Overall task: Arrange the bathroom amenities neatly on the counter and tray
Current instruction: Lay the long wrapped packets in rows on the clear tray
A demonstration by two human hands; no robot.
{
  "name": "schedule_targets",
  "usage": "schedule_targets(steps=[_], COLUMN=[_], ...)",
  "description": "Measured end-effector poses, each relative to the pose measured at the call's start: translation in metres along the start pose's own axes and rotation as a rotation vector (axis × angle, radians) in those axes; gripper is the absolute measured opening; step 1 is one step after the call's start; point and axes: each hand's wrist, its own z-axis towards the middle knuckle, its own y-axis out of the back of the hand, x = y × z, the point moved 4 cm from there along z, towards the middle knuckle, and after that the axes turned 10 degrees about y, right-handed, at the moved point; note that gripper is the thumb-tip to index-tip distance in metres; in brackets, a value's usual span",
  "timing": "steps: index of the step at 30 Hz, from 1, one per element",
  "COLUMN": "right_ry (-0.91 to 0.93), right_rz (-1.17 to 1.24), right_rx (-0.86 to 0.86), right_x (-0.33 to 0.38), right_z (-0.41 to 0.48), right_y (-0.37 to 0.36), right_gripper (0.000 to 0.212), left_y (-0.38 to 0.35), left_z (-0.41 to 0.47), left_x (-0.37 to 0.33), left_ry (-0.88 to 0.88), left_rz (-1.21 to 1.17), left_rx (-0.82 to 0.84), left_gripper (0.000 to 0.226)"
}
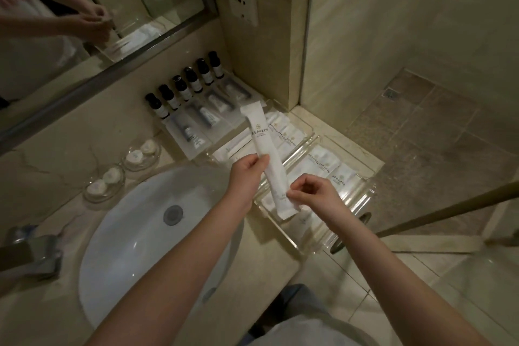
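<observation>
I hold a long white amenity packet (266, 146) above the counter with both hands. My left hand (248, 174) pinches its middle from the left. My right hand (311, 194) pinches its near end. Under it stand two clear acrylic trays: the far tray (304, 123) and the near tray (362, 196), each holding several white sachets. Behind them a row of several small dark bottles (185, 87) stands near the mirror, with wrapped tubes (205, 118) lying in front.
A white sink basin (134, 247) fills the lower left, with a metal faucet (31, 253) at its left. Two glass dishes with soaps (123, 168) sit beside the basin. A mirror (84, 8) lines the back; a glass shower partition and tiled floor lie right.
</observation>
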Motion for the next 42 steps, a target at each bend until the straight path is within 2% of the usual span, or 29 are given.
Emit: schedule_targets(steps=[2, 5, 7, 10, 12, 15, 17, 19, 21, 24, 30, 32, 35, 38, 40, 42], right_ry=[0.021, 0.097, 0.117, 0.102, 0.091, 0.018, -0.047, -0.088, -0.085, -0.082, 0.045, 0.038, 0.044, 0.031, -0.052, -0.113], right_rz=[-0.070, -0.028, 0.036, -0.011, -0.031, -0.062, -0.151, -0.250, -0.402, -0.700, -1.325, -1.370, -1.273, -1.271, -1.346, -1.387], right_rx=[-0.039, -0.198, -0.173, -0.141, -0.231, -0.415, -0.523, -0.577, -0.547, -0.473, -0.292, -0.253, -0.226, -0.098, 0.027, 0.057], right_x=[0.010, 0.037, 0.053, 0.057, 0.051, 0.029, 0.011, -0.005, -0.013, -0.017, -0.035, -0.041, -0.040, -0.038, -0.042, -0.044], right_z=[0.004, 0.017, 0.028, 0.037, 0.037, 0.032, 0.026, 0.021, 0.020, 0.022, 0.012, 0.008, 0.000, -0.010, -0.014, -0.010], right_y=[0.016, 0.046, 0.058, 0.065, 0.074, 0.095, 0.108, 0.113, 0.112, 0.111, 0.105, 0.104, 0.102, 0.092, 0.085, 0.083], right_gripper=[0.008, 0.029, 0.037, 0.025, 0.016, 0.021, 0.026, 0.029, 0.032, 0.036, 0.032, 0.035, 0.047, 0.064, 0.078, 0.086], left_y=[-0.003, -0.018, -0.036, -0.062, -0.074, -0.083, -0.083, -0.083, -0.085, -0.089, -0.088, -0.088, -0.088, -0.084, -0.082, -0.081], left_z=[0.003, -0.001, -0.007, -0.012, -0.011, -0.005, 0.001, 0.004, 0.006, 0.007, 0.009, 0.010, 0.010, 0.013, 0.014, 0.013], left_x=[0.001, 0.000, 0.000, 0.003, 0.007, 0.023, 0.038, 0.055, 0.073, 0.090, 0.097, 0.100, 0.105, 0.109, 0.109, 0.108], left_ry=[-0.027, -0.081, -0.108, -0.091, -0.089, -0.078, -0.193, -0.308, -0.324, -0.319, -0.382, -0.417, -0.486, -0.450, -0.426, -0.407], left_rz=[0.061, 0.268, 0.375, 0.458, 0.484, 0.553, 0.856, 1.164, 1.328, 1.424, 1.518, 1.544, 1.581, 1.576, 1.576, 1.549], left_rx=[0.033, 0.170, 0.301, 0.405, 0.395, 0.344, 0.292, 0.308, 0.372, 0.429, 0.389, 0.340, 0.295, 0.280, 0.255, 0.229], left_gripper=[0.021, 0.017, 0.014, 0.015, 0.019, 0.020, 0.039, 0.054, 0.061, 0.059, 0.062, 0.064, 0.064, 0.058, 0.057, 0.057])
